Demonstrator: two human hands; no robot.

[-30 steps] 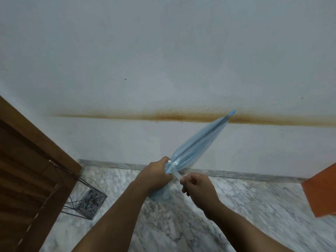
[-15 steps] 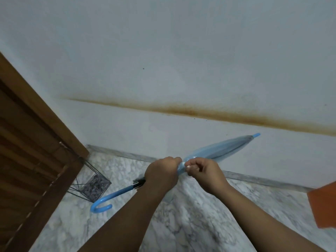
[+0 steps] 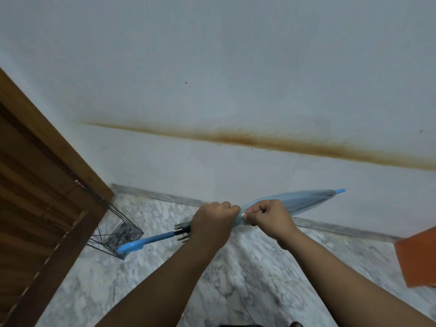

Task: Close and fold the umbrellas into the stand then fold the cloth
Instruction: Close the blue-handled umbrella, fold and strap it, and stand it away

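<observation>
From my head camera, my left hand (image 3: 213, 224) is curled tight around the lower end of the closed umbrella (image 3: 299, 201), hiding the stretch where canopy meets shaft; only some dark rib ends and the black collar poke out to its left, and then the blue crook handle (image 3: 139, 244). My right hand (image 3: 269, 219) is just beside the left, fingers bunched and pinching the gathered pale-blue canopy, though whether a strap sits under my fingertips I cannot make out. The umbrella lies nearly level in the air in front of me, its blue tip (image 3: 339, 191) pointing right against the white wall (image 3: 212, 67). The wire stand (image 3: 118, 234) sits on the marble floor (image 3: 118, 291) in the corner by the wooden door (image 3: 35, 208), its upper frame partly lost against the wood, and the handle crosses in front of it. At the right edge an orange shape (image 3: 417, 258) is cut off, so I cannot say what it is. I can read no writing or label anywhere.
</observation>
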